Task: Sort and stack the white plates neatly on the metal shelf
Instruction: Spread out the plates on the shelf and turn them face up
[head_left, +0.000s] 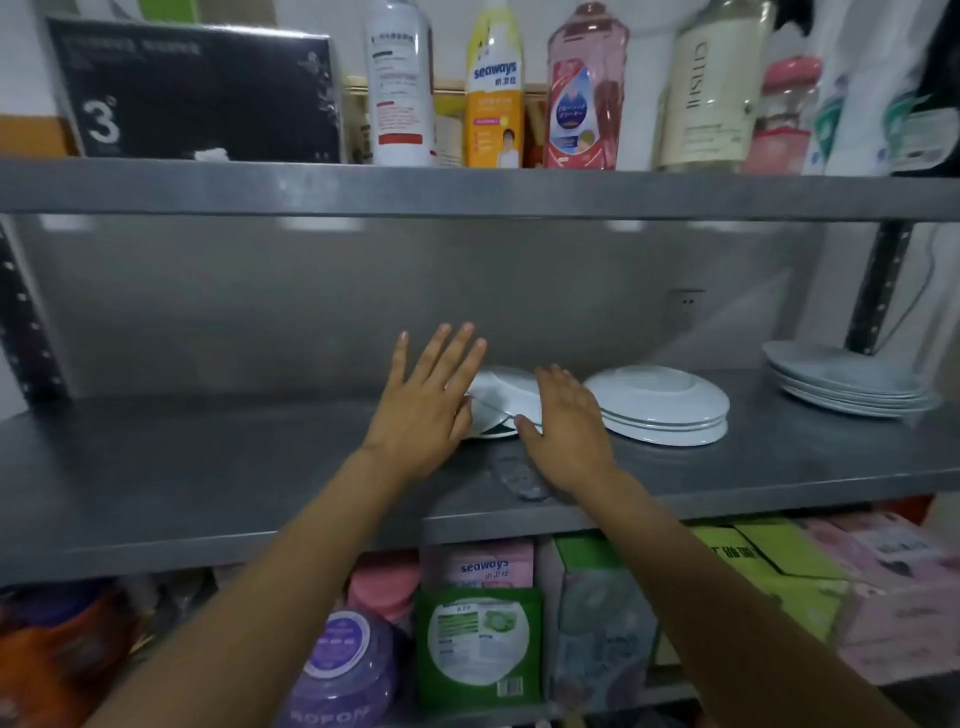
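Both arms reach up from the bottom of the view to the metal shelf (208, 467). Left hand (423, 410) has its fingers (457, 345) straight and spread, and its thumb side touches the left edge of the small plates (501, 397). Right hand (569, 426) lies flat with straight fingers over the right side of those plates, thumb at the rim. Neither hand grips anything. These small plates are white and tilted, sitting between the two hands. Just to the right is a neat white stack (660, 405) turned upside down. Far right, another white pile (852, 384) sits near the shelf post. Bottles (587, 88) stand on the shelf above.
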